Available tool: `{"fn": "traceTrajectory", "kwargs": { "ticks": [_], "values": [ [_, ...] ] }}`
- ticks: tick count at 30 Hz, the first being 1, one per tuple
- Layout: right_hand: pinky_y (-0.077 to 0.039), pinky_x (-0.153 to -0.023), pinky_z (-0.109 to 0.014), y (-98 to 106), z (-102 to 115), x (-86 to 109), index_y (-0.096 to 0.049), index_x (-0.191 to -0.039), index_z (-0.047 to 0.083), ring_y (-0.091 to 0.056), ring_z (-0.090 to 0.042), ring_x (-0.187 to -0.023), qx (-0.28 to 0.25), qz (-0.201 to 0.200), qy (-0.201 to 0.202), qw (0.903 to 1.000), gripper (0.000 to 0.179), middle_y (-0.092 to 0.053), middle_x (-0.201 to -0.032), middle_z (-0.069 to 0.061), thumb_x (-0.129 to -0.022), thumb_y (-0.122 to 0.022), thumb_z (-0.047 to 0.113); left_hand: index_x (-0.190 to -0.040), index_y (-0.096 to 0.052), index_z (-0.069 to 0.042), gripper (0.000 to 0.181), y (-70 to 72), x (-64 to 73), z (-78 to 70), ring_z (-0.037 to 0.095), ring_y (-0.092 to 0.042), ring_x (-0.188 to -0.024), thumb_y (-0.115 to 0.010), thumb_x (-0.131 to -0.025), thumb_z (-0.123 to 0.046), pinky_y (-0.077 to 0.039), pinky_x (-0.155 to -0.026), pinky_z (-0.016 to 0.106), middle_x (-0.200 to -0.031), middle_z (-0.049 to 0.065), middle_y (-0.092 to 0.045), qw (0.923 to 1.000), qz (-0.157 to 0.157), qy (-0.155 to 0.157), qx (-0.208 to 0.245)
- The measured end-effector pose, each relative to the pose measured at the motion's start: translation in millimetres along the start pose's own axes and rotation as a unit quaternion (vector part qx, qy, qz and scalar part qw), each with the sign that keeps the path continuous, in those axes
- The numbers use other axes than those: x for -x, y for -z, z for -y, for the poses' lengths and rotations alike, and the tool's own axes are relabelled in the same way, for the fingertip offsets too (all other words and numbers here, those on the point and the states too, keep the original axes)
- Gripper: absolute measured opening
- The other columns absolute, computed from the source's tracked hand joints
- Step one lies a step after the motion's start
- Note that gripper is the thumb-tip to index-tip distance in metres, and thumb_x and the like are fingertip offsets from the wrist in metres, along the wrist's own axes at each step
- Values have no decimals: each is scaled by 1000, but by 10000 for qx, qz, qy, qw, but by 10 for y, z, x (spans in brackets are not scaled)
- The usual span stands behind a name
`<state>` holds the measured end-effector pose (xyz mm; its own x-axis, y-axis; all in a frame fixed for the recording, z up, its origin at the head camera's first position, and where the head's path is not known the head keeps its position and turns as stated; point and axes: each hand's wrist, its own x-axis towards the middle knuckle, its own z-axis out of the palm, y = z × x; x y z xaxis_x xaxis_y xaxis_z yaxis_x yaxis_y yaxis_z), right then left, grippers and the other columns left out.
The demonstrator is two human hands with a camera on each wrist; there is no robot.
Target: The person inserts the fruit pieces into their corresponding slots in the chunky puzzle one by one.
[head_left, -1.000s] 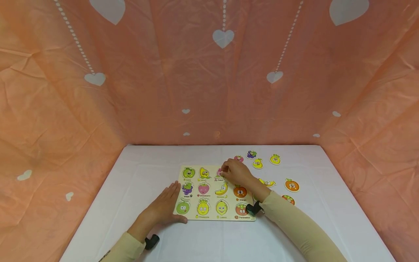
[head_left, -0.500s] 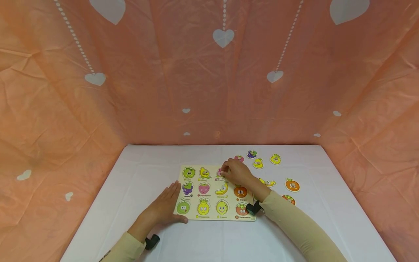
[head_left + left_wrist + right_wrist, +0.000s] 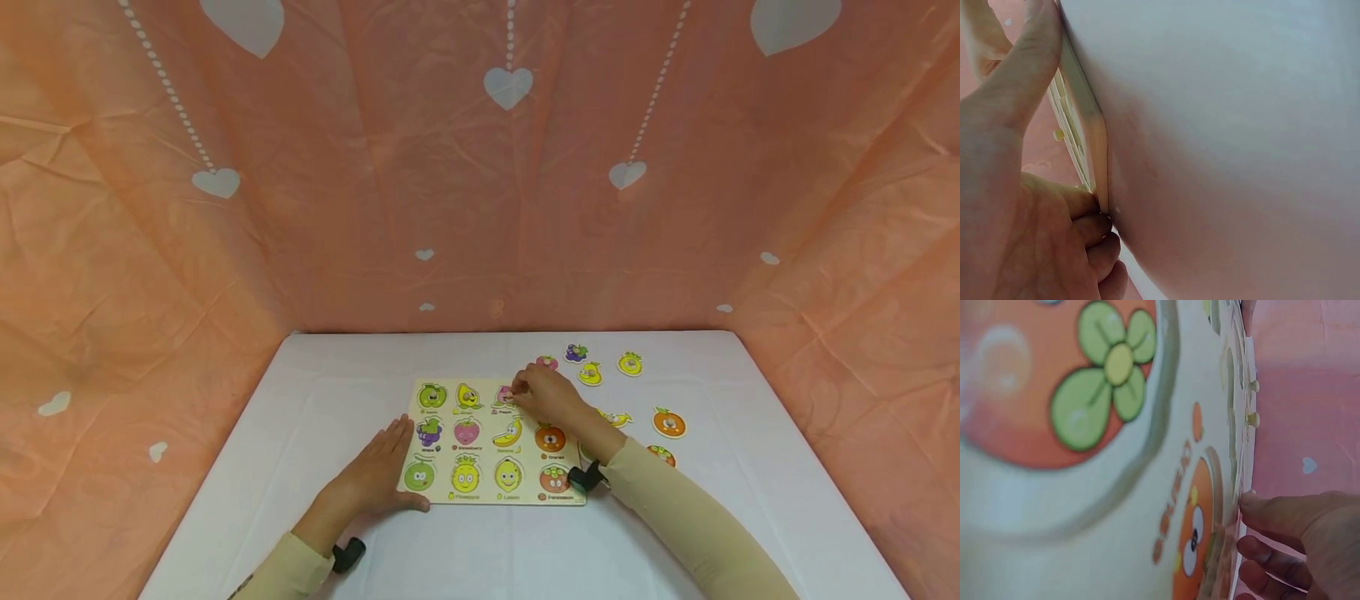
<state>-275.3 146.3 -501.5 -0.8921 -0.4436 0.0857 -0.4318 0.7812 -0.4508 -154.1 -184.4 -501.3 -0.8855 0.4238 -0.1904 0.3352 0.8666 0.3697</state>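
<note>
Head view: pinching peach piece (image 3: 502, 396) at far side of board (image 3: 486, 417) with right hand (image 3: 546, 393), steadying left edge with straight-fingered left hand (image 3: 380, 463). Probably seating it; likely to need squaring, pressing flat, letting go.

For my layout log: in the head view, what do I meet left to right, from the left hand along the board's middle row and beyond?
Left hand → grape picture → strawberry picture → banana picture → orange picture → partly hidden yellow loose piece → loose orange piece.
</note>
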Motion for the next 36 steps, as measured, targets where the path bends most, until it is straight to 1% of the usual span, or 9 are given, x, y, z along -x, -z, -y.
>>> {"fn": "traceTrajectory", "kwargs": {
  "ticks": [5, 7, 12, 19, 24, 28, 33, 36],
  "values": [
    [-54, -82, -37, 48, -45, 44, -77, -99, 17, -58, -15, -84, -313, 84, -190, 9993, 8, -64, -90, 5, -98, -80, 25, -164, -19, 14, 134, -1, -5, 0, 45, -17, -163, -92, -77, -58, -19, -134, 57, -174, 32, -17, 10000, 4, 18, 31],
    [-55, -84, -37, 73, -69, 71, -77, -100, 17, -59, -15, -86, -397, 23, -246, 9989, 7, -65, -92, 5, -99, -78, 24, -164, -19, 14, 135, -4, -6, 6, 44, -18, -163, -92, -77, -58, -19, -134, 56, -174, 32, -17, 10000, 11, 23, 25],
    [-56, -87, -38, 135, -127, 135, -76, -104, 15, -59, -16, -91, -422, -120, -303, 9986, 9, -66, -96, 4, -101, -77, 24, -164, -20, 15, 134, -16, -16, 21, 45, -19, -163, -92, -77, -58, -20, -134, 57, -174, 32, -18, 10000, -4, 3, 17],
    [-55, -79, -38, 240, -195, 207, -76, -101, 14, -60, -18, -88, -489, -296, -473, 9972, 9, -65, -96, 0, -100, -79, 22, -164, -20, 15, 133, -26, -12, 26, 45, -19, -163, -92, -78, -57, -20, -133, 57, -174, 32, -19, 10000, -26, -22, -15],
    [-54, -78, -37, 294, -261, 243, -77, -103, 14, -60, -17, -87, -589, -378, -636, 9955, 9, -66, -98, 0, -99, -79, 22, -164, -21, 15, 133, -21, -3, 19, 45, -19, -163, -92, -78, -57, -20, -133, 57, -174, 32, -19, 10000, -31, -23, -8],
    [-54, -78, -37, 331, -330, 267, -79, -109, 10, -60, -19, -89, -744, -440, -605, 9944, 14, -68, -100, -2, -99, -79, 19, -164, -20, 15, 133, -12, 3, 13, 45, -19, -163, -92, -78, -57, -20, -134, 57, -174, 32, -18, 10000, 0, 6, -22],
    [-53, -79, -37, 399, -410, 310, -77, -108, 8, -59, -22, -90, -791, -490, -576, 9940, 15, -67, -101, -5, -98, -80, 19, -164, -20, 15, 133, -11, -3, 10, 44, -19, -163, -91, -78, -58, -20, -134, 56, -174, 32, -18, 10000, 24, 22, -78],
    [-54, -80, -39, 435, -464, 330, -77, -108, 8, -59, -23, -90, -767, -487, -647, 9938, 15, -68, -102, -6, -98, -80, 19, -164, -21, 15, 133, -7, -5, 1, 45, -19, -163, -92, -78, -58, -20, -134, 57, -174, 32, -18, 10000, 18, 23, -58]
  ]
}}
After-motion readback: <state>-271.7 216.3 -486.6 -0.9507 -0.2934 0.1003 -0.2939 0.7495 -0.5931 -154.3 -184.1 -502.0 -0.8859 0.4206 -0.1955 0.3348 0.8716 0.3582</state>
